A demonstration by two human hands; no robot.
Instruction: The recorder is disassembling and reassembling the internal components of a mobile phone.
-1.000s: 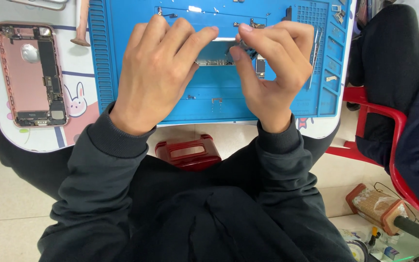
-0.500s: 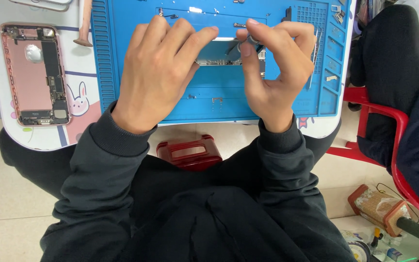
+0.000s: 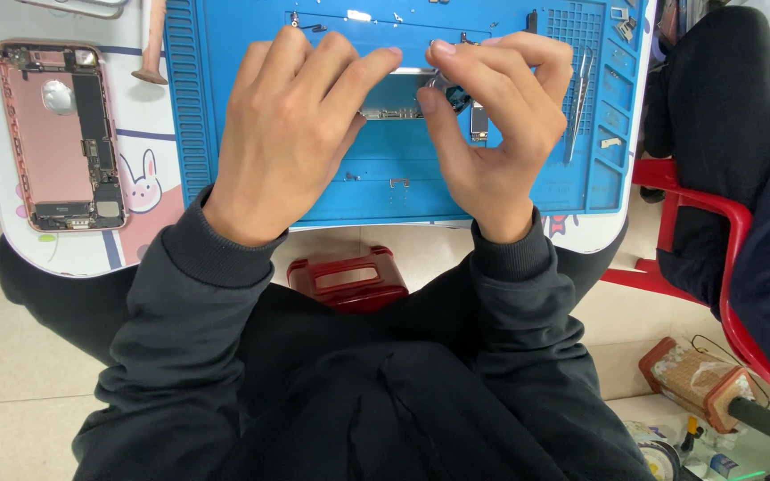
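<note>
- The left hand [image 3: 291, 134] lies palm down over the blue mat [image 3: 225, 107], fingers stretched toward the middle. Its fingertips press on the left end of a small silvery metal part [image 3: 394, 98]. The hand covers the rest of that end, so how far the part runs under it cannot be told.
- The right hand [image 3: 492, 125] is curled, with thumb and forefinger pinched on the right end of the same part. A dark bit shows between those fingertips, too small and too shadowed to make out.
- The part sits just above the centre of the mat, held between both hands. Whether it rests on the mat or is lifted clear of it cannot be told.
- Tweezers [image 3: 578, 102] lie on the mat just beside the right hand, partly behind its knuckles.
- The small compartments [image 3: 612, 98] along the mat's right edge hold tiny pieces that are hard to identify.
- An opened pink phone body [image 3: 60, 134] lies on the white worktop [image 3: 149, 240], left of the mat and well apart from the hands.
- The top edge of the view cuts off another device and a tool handle [image 3: 151, 44].
- A red stool [image 3: 348, 278] shows below the worktop, mostly hidden by the person's dark sleeves and lap.
- At the right edge, another person's dark clothing and a red chair [image 3: 715, 232] are only partly in view.
</note>
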